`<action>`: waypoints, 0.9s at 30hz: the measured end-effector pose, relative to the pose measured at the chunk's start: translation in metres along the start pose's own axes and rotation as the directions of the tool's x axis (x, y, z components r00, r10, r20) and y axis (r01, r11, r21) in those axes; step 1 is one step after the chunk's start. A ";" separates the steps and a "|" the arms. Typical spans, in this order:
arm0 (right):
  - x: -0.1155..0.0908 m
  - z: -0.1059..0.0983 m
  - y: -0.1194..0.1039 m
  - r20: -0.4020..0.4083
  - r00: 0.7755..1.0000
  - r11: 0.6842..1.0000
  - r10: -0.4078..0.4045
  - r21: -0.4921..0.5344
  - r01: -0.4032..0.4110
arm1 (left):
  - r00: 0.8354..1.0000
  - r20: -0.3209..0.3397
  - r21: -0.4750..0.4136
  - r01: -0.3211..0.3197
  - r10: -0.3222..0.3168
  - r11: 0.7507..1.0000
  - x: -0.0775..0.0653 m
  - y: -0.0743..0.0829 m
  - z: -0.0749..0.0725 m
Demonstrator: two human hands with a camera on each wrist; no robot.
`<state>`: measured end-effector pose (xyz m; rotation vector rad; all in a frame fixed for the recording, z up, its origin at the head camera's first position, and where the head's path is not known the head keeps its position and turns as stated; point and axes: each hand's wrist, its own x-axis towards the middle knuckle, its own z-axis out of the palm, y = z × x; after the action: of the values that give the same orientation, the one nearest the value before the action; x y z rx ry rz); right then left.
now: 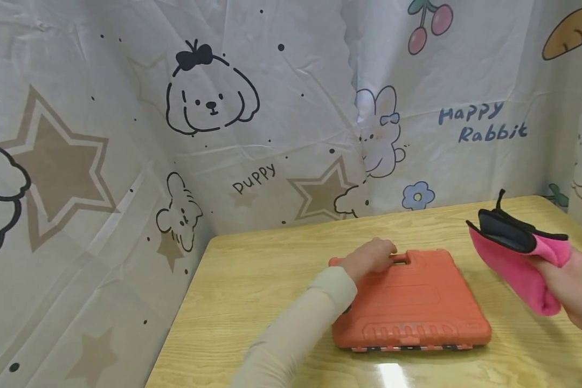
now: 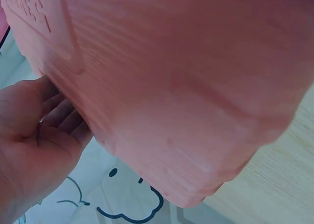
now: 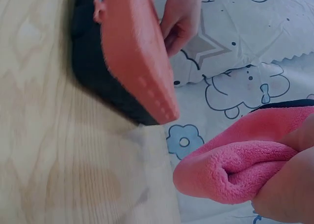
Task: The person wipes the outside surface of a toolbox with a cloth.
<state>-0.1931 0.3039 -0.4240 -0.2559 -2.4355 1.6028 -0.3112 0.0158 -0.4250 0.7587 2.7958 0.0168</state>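
Observation:
An orange plastic carrying case (image 1: 412, 302) lies on the wooden table, its latches along the near edge and a handle cut-out at the far edge. My left hand (image 1: 373, 257) grips the case's far edge beside the handle; in the left wrist view the fingers (image 2: 64, 113) curl behind that edge, their tips hidden. Dark sides of the case's lower half show in the right wrist view. To the right, my right hand (image 1: 579, 288) holds a pink plush cleaning mitt (image 1: 509, 269) with black trim, a dark lining and a small loop, raised above the table.
The pale wooden table (image 1: 252, 285) ends at a far edge and a left edge. Behind and beside it hangs a white curtain (image 1: 281, 118) printed with cartoon animals, stars and lettering.

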 end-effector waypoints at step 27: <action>0.002 -0.009 0.032 -0.072 0.928 0.885 -0.364 -0.336 0.321 | 0.998 0.064 -0.074 0.013 -0.009 0.997 0.000 -0.009 -0.002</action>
<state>-0.1921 0.3254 -0.4501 0.0235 -2.4541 1.0101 -0.3166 0.0081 -0.4237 0.7134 2.7221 0.0926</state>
